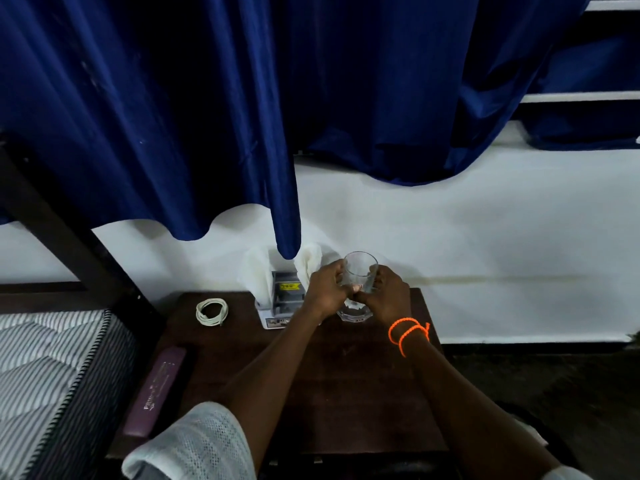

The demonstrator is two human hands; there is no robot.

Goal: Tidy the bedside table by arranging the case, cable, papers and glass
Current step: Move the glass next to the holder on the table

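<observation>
Glass (358,284) gripped between left hand (325,289) and right hand (389,294) (upright, on table (346,375)).

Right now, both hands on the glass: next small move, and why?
Probably lower the glass onto bare table and release. Left hand and right hand both grip it near the far edge, beside the papers; cable is already coiled, case lies along the left edge.

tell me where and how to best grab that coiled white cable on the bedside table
Pinch the coiled cable across its bundled strands at the near edge, coming straight down from above. It lies flat and loosely looped on the table, so a side approach would probably only push it along.
</observation>
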